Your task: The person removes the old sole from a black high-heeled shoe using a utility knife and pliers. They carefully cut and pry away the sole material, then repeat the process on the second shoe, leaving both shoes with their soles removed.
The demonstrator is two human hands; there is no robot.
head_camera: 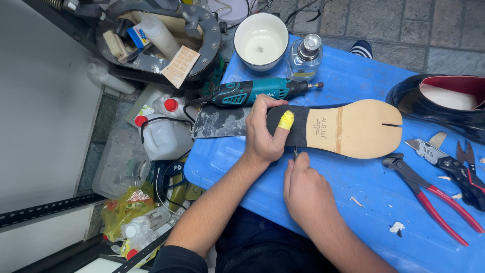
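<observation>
Head view shows my left hand [262, 134] pressing down on a shoe sole [348, 129], fingers curled over its far edge and the thumb, wrapped in yellow tape [286, 120], flat on the black heel part. My right hand [303, 189] is closed around a small dark tool [295, 153], its tip at the near edge of the sole, just beside my left thumb. The sole lies flat on a blue plastic lid [353, 202], tan forepart pointing away to the right of both hands. Beyond my left hand, touching the sole's far edge, lies a teal rotary tool [252, 92]. Farther off stand a white bowl [261, 40] and a glass bottle [305, 56]. Right of my right hand lie red-handled pliers [429, 194]; a dark shoe [444, 103] sits beyond them.
</observation>
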